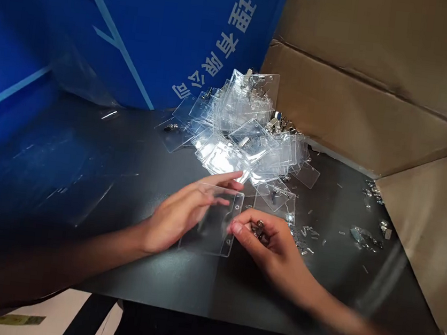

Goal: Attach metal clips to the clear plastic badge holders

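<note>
My left hand [180,213] holds a clear plastic badge sleeve [216,231] just above the black table [135,265], fingers stretched along its upper edge. My right hand [269,242] pinches the sleeve's right edge with thumb and forefinger. A small metal clip [259,228] is tucked in the right hand's curled fingers. Just beyond the hands lies another sleeve with a clip [275,196].
A heap of clear badge sleeves with clips [243,132] lies at the back of the table. Loose metal clips and bits [365,234] are scattered at the right. A blue printed panel [142,34] stands at the back left, brown cardboard [376,99] at the back and right.
</note>
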The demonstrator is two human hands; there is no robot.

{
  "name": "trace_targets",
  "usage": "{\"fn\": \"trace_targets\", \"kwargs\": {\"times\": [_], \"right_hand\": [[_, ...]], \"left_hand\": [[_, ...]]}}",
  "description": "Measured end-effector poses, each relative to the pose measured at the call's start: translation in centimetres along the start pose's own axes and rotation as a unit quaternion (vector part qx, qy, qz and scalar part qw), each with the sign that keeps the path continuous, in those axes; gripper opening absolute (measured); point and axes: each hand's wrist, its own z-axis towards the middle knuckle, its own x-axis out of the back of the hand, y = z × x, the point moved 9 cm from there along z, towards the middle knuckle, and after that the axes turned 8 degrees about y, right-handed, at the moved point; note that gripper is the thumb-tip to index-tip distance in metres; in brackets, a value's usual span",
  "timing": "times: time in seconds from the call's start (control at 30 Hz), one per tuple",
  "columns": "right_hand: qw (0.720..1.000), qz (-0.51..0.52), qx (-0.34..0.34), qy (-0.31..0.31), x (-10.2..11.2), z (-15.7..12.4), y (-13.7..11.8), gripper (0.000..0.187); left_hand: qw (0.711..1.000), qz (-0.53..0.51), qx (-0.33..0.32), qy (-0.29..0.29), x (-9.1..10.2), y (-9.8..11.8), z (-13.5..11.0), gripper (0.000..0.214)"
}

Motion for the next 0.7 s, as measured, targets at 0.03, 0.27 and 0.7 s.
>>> {"fn": "trace_targets", "kwargs": {"times": [0.03,0.27,0.7], "right_hand": [[1.0,0.001,0.008,0.011,0.2,0.0,-0.2,0.025],[0.998,-0.053,0.018,0.026,0.4,-0.1,0.3,0.023],[0.985,-0.126,0.121,0.009,1.2,-0.4,-1.1,0.022]], "left_hand": [[0.999,0.041,-0.007,0.034,0.6,-0.1,0.1,0.049],[0.993,0.114,0.003,-0.005,0.1,-0.2,-0.3,0.044],[0.998,0.055,0.025,-0.037,-0.3,-0.2,0.0,0.03]]}}
